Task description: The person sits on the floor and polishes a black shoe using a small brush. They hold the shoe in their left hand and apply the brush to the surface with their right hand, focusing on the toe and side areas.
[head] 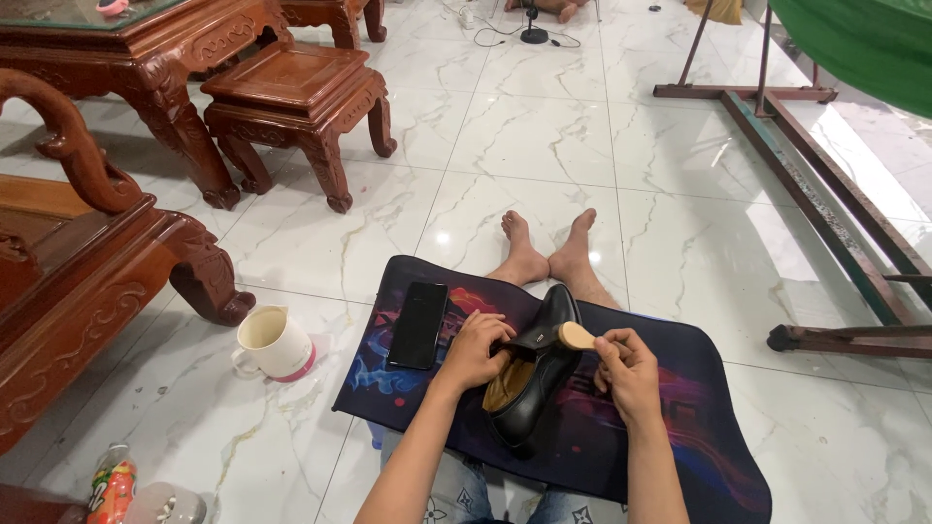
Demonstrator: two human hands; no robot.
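A black leather shoe [544,374] with a tan insole rests on a dark, colourfully printed mat [699,427] across my lap. My left hand [476,349] grips the shoe at its opening, fingers partly inside. My right hand [629,369] holds a small wooden-handled brush [579,337] against the shoe's upper side. A black phone [418,324] lies flat on the mat's left part, just left of my left hand.
A cream mug [275,342] stands on the marble floor left of the mat. Carved dark wooden furniture [291,97] fills the left side. A metal frame [825,194] with green fabric runs along the right. Bottles [115,485] sit at bottom left. My bare feet [549,252] stretch ahead.
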